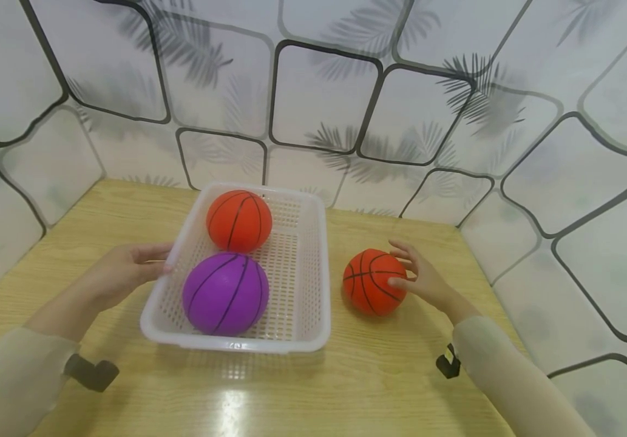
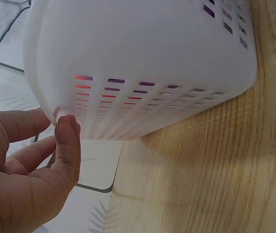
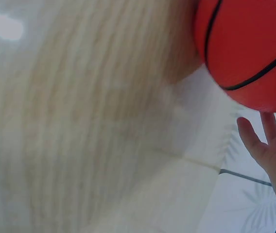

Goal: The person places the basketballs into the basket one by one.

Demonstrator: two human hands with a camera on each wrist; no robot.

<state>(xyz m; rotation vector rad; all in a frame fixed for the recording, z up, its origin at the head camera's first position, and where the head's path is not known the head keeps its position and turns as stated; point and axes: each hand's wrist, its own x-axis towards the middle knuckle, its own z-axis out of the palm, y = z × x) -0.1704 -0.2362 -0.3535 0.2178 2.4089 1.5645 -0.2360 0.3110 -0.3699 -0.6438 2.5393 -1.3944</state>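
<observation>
A white plastic basket with slotted walls stands on the wooden table. Inside it, a red-orange toy basketball lies behind a larger purple ball. My left hand pinches the basket's left rim; in the left wrist view, thumb and fingers of that hand meet at the rim's edge. Right of the basket sits another red-orange basketball with black lines. Around its right side is my right hand, fingers spread and slightly bent. Whether they all touch the ball cannot be told from the right wrist view.
The wood-grain table meets patterned wall panels at the back and on both sides. A strip of table separates the basket from the ball on the right. Black wrist mounts show below both sleeves.
</observation>
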